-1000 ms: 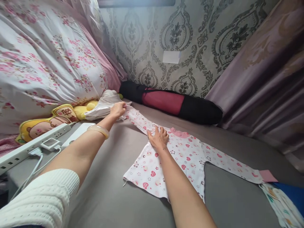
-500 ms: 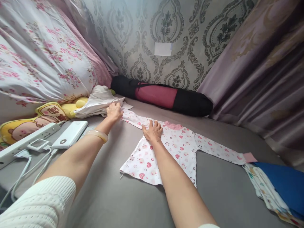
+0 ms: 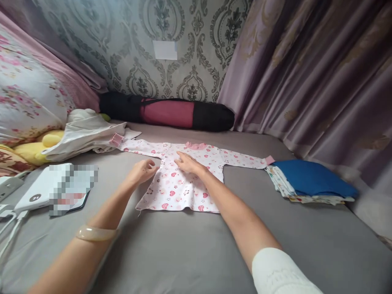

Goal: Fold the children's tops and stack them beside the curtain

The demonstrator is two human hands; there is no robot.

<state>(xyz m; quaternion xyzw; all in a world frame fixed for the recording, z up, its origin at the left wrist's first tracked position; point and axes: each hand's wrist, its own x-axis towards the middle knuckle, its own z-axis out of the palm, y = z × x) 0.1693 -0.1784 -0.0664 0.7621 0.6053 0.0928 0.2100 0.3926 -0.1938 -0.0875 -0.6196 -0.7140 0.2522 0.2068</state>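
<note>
A small white baby top point(image 3: 180, 185) with pink hearts and pink cuffs lies flat on the grey bed sheet point(image 3: 190, 253), both sleeves spread out sideways. My left hand point(image 3: 143, 170) rests at the top's left edge, fingers loosely curled, holding nothing that I can see. My right hand point(image 3: 187, 162) lies on the chest of the top, fingers stretched out flat and pointing left. A pale bangle point(image 3: 96, 233) sits on my left wrist.
A folded stack with a blue cloth point(image 3: 309, 179) on top lies at the right. A black and red roll bag point(image 3: 167, 111) runs along the wall. At the left are a beige garment point(image 3: 82, 136), a yellow plush point(image 3: 29, 149), a floral quilt point(image 3: 27, 98), a white power bank point(image 3: 36, 192).
My left hand let go of the left sleeve end and drew back to the top's left edge. My right hand slid toward the middle of the chest. The view swung right.
</note>
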